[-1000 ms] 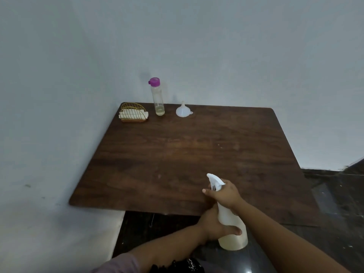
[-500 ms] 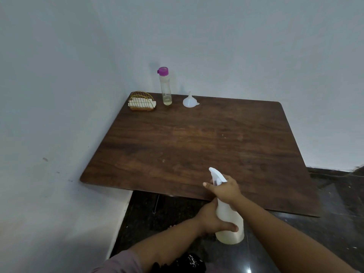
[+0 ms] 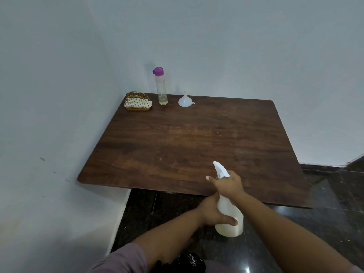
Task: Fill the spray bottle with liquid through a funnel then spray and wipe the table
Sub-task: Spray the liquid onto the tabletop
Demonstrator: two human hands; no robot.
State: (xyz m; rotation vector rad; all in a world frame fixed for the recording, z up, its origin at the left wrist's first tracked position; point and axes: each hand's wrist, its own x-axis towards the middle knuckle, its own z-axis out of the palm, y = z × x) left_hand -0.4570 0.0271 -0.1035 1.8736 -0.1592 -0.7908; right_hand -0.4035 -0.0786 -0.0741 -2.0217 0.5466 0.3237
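Since a moment ago little has shifted: my head has tipped so the counter point(image 3: 177, 144) sits a touch lower and further right in my view, while both my hands keep the same grip on the spray bottle point(image 3: 229, 219) near the front edge. My left hand point(image 3: 211, 213) wraps the bottle's pale body from the left, thumb laid across its front just above the base. My right hand point(image 3: 229, 185) is curled over the neck and the white spray head point(image 3: 220, 170), whose nozzle points up and away over the wood; the thumb sticks out to the left. Whether a finger is on the trigger I cannot tell. The bottle is upright, held in front of the counter's near edge above the dark glossy floor point(image 3: 325, 223), its lower part showing a cloudy pale fill.

At the far left corner, against the wall, stands a gold wire holder point(image 3: 138, 101) with white cloth or napkins in it. Just to its right stands a clear bottle point(image 3: 162, 89) with a purple cap, a little yellowish liquid at its bottom. Near that, further right, a white funnel point(image 3: 185, 100) rests mouth down, spout up.
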